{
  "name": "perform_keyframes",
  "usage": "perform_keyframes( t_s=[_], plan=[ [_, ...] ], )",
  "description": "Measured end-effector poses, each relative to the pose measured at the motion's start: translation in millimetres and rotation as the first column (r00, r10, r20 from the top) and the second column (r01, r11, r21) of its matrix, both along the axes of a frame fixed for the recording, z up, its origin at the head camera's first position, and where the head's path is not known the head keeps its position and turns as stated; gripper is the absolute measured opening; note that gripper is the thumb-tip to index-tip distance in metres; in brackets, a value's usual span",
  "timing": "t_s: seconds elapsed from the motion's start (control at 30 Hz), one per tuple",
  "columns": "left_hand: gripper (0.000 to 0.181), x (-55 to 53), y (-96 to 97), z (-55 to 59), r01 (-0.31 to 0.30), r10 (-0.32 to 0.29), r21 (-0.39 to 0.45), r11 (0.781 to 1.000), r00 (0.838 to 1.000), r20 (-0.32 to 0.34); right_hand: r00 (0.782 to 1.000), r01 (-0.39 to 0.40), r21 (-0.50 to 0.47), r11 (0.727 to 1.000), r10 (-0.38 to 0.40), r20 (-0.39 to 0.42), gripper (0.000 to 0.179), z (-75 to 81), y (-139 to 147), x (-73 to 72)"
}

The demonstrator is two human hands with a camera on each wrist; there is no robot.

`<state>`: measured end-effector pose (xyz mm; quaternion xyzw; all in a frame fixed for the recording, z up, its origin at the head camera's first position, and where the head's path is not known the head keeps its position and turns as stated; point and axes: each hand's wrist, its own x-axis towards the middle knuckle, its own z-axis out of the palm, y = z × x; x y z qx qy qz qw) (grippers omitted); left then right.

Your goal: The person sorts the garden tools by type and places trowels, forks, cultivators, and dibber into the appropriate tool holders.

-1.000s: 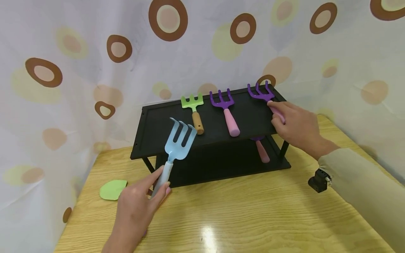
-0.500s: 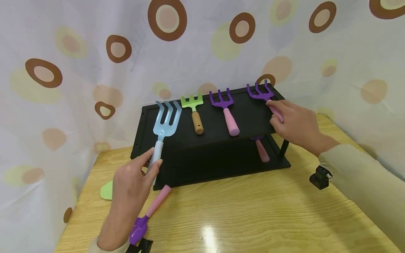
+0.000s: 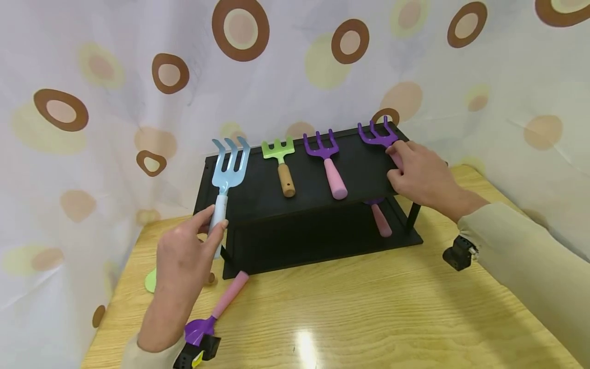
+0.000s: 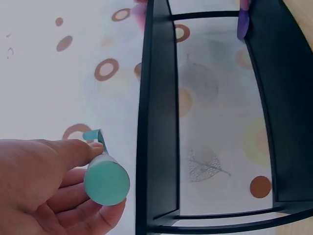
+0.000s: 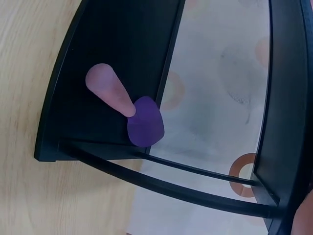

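Note:
My left hand (image 3: 182, 251) grips the pale handle of a light blue hand fork (image 3: 229, 177), tines up, over the left end of the black two-tier rack (image 3: 258, 205). In the left wrist view, the handle's round end (image 4: 106, 182) faces the camera between thumb and fingers. My right hand (image 3: 424, 174) holds the pink handle of a purple hand fork (image 3: 381, 140) at the top shelf's right end. Between the hands lie a green hand fork (image 3: 278, 151) with a wooden handle and another purple hand fork (image 3: 322, 149) with a pink handle.
On the lower shelf lies a purple-bladed trowel (image 5: 145, 122) with a pink handle. Another purple trowel (image 3: 230, 296) lies on the wooden table (image 3: 350, 307) before the rack. A green blade (image 3: 150, 281) shows partly behind my left arm. A patterned cloth (image 3: 276, 92) hangs behind.
My left hand has carried the light blue fork up and left, from in front of the rack to above its left end. My right hand has shifted only slightly at the purple fork.

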<state>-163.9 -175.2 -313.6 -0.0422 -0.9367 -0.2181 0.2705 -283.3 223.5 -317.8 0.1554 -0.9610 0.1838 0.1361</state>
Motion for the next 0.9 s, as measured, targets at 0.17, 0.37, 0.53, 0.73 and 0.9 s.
perform_keyframes(
  t_s=[0.17,0.37,0.53,0.73,0.9],
  plan=[
    [0.033,-3.8,-5.2,6.5,-0.011,0.012,0.011,1.0,0.999,-0.03,0.999,-0.039,0.001,0.999,0.039,0.012,0.041,-1.6,-1,-4.9],
    [0.027,-12.2,-9.1,10.9,0.004,-0.003,0.013,1.0,0.998,-0.058,1.0,-0.024,0.041,0.999,0.025,-0.01,0.043,-4.1,-1,-4.8],
    [0.025,-17.7,-11.8,11.5,0.0,-0.001,-0.006,1.0,1.0,-0.028,0.998,-0.018,0.049,0.999,0.021,-0.059,0.044,-6.9,-1,-2.7],
    [0.028,-24.2,-12.7,15.9,-0.008,0.01,-0.042,0.999,0.999,0.047,0.995,-0.013,0.036,0.999,0.017,-0.097,0.043,-10.1,-1,-1.4],
    [0.028,-29.6,-11.9,21.0,0.006,-0.001,-0.057,0.998,0.995,0.098,0.995,-0.004,0.049,0.999,0.009,-0.102,0.044,-11.1,0,-2.6]
  ],
)
